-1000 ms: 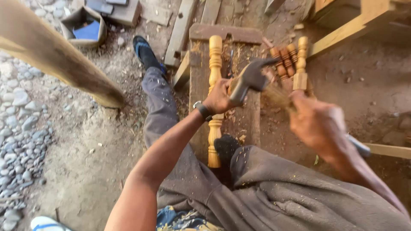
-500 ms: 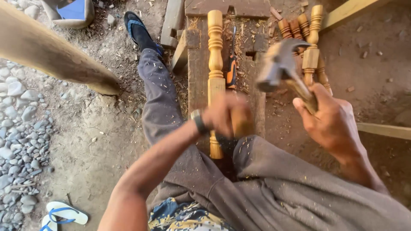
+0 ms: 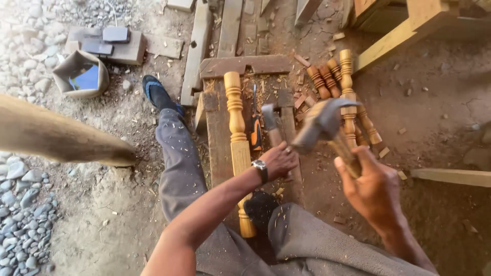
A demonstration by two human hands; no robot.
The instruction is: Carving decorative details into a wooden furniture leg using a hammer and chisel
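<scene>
Since the frame half a second earlier, the hammer [image 3: 323, 122] has stayed raised, while the left hand [image 3: 279, 159] has shifted rightward off the turned spindle [image 3: 237, 148] toward the chisel [image 3: 272, 128]. Right hand [image 3: 373, 186]: fingers wrapped tight on the hammer's wooden handle, head tilted above the bench's right edge. Left hand: fingers closed, apparently about the chisel's lower shaft, though motion blur obscures the contact. Spindle lies lengthwise on the low wooden bench [image 3: 217, 133], between the knees. An orange-handled screwdriver [image 3: 255, 130] rests beside it; further turned spindles [image 3: 342, 89] lie on the ground at right.
</scene>
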